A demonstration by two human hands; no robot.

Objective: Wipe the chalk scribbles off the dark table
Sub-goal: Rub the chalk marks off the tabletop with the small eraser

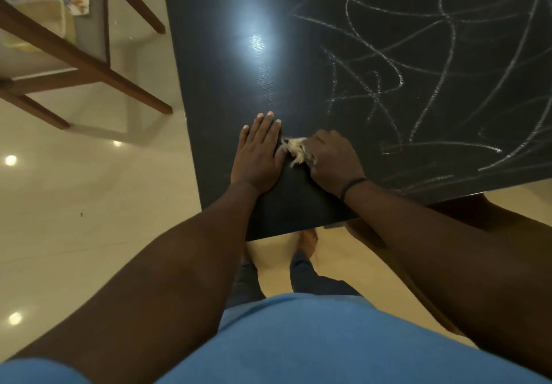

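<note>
A pale, frayed wad of fibrous cloth (297, 152) is clenched in the right hand (333, 164) and pressed on the dark, glossy worktop (239, 84). Touching the wad, the left hand (258, 156) is laid flat, fingers spread. White chalk scribbles (433, 69) are seen beyond the wad, rightward.

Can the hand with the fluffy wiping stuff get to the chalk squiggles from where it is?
Probably yes. The right hand holds the pale wad on the dark table, and the nearest chalk scribbles lie just beside it with nothing between.
</note>
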